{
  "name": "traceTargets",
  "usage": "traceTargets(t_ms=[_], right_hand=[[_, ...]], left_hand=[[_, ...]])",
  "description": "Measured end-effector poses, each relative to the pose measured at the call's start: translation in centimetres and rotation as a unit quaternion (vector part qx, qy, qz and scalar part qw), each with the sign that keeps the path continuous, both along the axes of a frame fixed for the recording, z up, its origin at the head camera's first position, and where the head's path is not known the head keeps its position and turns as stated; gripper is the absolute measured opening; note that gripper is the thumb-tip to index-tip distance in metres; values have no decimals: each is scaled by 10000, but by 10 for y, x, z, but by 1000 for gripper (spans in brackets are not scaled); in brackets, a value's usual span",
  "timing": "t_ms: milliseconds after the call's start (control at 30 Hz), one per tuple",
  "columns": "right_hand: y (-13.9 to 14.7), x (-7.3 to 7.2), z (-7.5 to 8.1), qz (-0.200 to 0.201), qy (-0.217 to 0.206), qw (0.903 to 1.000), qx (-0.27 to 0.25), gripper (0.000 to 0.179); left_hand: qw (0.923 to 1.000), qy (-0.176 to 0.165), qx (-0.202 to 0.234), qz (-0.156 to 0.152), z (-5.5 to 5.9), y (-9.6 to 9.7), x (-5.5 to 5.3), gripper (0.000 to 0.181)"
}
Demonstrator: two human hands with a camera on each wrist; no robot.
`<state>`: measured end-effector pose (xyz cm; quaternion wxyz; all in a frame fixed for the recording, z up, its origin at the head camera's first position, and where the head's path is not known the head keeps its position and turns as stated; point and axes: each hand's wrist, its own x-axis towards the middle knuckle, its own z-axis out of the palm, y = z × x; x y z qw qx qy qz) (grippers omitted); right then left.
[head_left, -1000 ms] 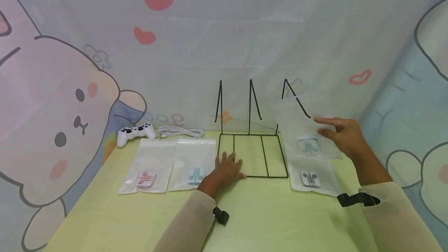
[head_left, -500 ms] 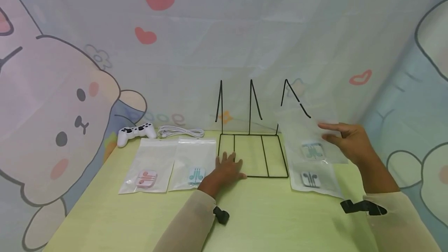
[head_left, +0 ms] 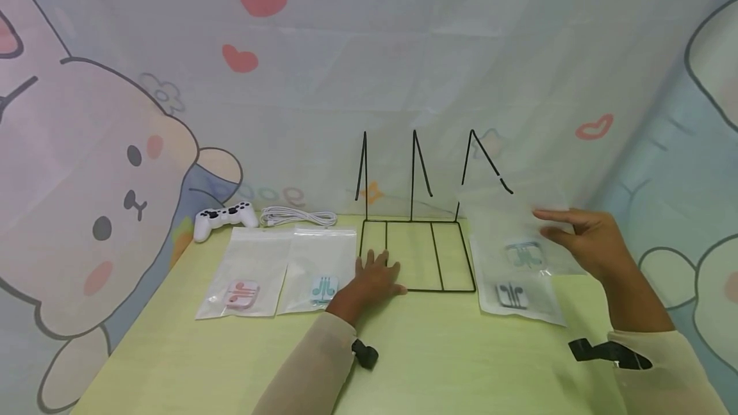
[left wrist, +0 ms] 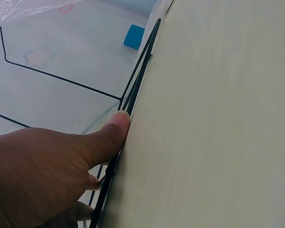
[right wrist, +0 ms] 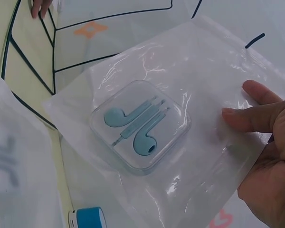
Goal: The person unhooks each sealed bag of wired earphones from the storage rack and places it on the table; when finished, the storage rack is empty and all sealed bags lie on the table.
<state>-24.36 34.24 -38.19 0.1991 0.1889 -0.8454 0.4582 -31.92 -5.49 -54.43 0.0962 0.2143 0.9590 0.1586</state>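
My right hand pinches the side of a clear zip bag between thumb and fingers. Inside the bag is a square clear case of mint-green earphones. At the bag's upper part, the right hook of a black wire display rack crosses it, its tip showing in front. Below and behind lies another bag with dark earphones, flat on the table. My left hand rests with spread fingers on the rack's base at its front left, thumb on the front bar.
Left of the rack lie two bags, one with pink earphones, one with mint earphones. Behind them are a white game controller and a coiled white cable. A blue cylinder shows in the right wrist view. A printed curtain hangs behind.
My right hand has moved right and down with the bag, whose upper edge has slid along the right hook toward its tip. The left hand has stayed on the rack's base.
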Motion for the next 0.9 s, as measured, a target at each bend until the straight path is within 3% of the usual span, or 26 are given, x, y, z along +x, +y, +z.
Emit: traceTargets(t_ms=[300,433,600,767,900], right_hand=[[4,7,-2,-29,82,10000,22,36],[6,10,-2,-33,-62,10000,70,36],[7,15,-2,-23,96,9999,109,39],[10,21,-3,-33,169,9998,75,43],[11,24,-3,-118,-12,9999,-14,41]], left_hand=[[9999,103,-45,-46,-1,1,2,71],[9997,209,-138,-78,7,0,7,69],[9998,111,-99,-92,16,0,12,68],[9996,120,-227,-72,18,0,13,69],[9995,136,-280,-44,19,0,14,70]])
